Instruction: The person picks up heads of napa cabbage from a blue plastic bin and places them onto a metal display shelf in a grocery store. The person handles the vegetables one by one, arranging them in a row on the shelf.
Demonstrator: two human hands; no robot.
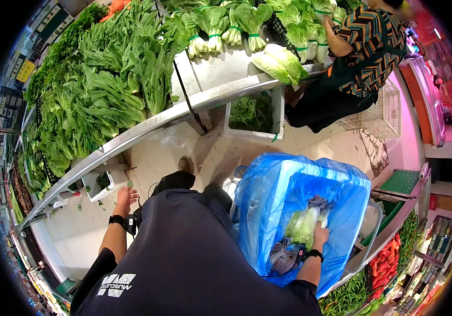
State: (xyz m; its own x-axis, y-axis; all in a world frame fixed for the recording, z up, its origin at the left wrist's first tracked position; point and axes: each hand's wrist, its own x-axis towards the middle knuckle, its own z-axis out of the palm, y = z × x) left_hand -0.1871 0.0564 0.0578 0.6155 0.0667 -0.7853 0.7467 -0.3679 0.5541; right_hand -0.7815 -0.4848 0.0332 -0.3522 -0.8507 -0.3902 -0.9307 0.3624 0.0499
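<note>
My right hand [321, 234] reaches down into a foam box [285, 177] lined with a blue plastic bag [257, 221]. Its fingers are around the white stem end of a pale green napa cabbage [301, 227]; part of the grip is hidden behind the hand. Dark, crumpled leafy matter [283, 258] lies beside the cabbage inside the bag. Out to the left, my left hand [127, 200] hangs over the tiled floor with its fingers apart and nothing in it.
A metal-edged vegetable stand [131, 136] curves across the front, bearing leafy greens [99, 79], bundled bok choy [215, 37] and napa cabbages [279, 63]. Beneath it stands a white bin [255, 135] of greens. A person [368, 51] works at the front right. Red peppers [384, 264] lie at right.
</note>
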